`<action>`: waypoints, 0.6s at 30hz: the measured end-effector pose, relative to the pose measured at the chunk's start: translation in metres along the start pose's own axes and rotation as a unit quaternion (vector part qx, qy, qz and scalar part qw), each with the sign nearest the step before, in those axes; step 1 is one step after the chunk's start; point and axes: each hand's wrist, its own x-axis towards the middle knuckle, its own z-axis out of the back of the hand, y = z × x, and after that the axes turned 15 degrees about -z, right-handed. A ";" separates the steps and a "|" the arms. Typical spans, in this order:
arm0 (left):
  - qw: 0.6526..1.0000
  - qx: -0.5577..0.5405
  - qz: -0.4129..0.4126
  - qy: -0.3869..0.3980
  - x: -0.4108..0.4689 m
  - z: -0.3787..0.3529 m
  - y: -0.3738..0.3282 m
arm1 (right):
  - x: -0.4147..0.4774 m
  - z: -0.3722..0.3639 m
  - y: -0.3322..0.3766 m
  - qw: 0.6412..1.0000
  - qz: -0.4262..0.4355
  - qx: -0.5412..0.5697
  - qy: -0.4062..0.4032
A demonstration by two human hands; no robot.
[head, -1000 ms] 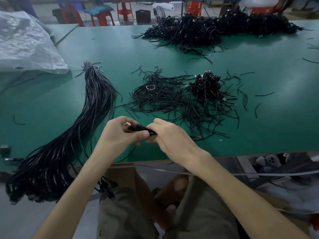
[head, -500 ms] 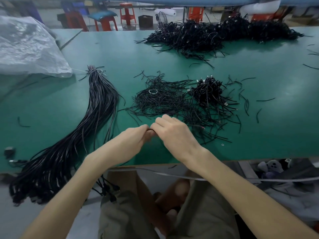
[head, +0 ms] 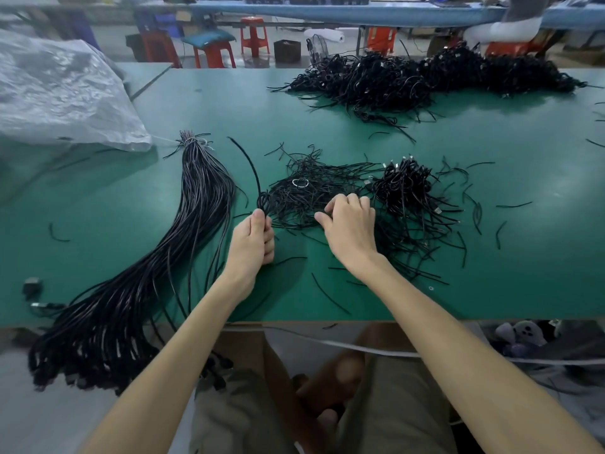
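Head view looks down on a green table, where a thick bundle of long cables runs along the left side and drapes over the near edge. A loose pile of short ties lies mid-table. They look thin, light and springy, likely to tangle, so one is best pinched near its end. The left hand pinches a coiled cable just left of that pile, its free tail arcing upward. Soft and light, it would probably spring open unless held at the coil. The right hand digs curled fingertips into the ties; whether it holds one I cannot tell.
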 end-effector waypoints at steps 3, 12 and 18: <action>0.999 0.035 -0.016 0.030 -0.003 0.000 0.002 | 0.010 -0.010 0.008 1.000 -0.016 -0.004 0.012; 0.996 0.066 -0.029 0.045 -0.004 -0.001 0.004 | 0.016 -0.018 0.016 0.999 -0.031 0.008 0.010; 0.995 0.077 -0.031 0.054 -0.004 -0.002 0.004 | 0.019 0.004 0.007 0.999 -0.012 0.023 -0.037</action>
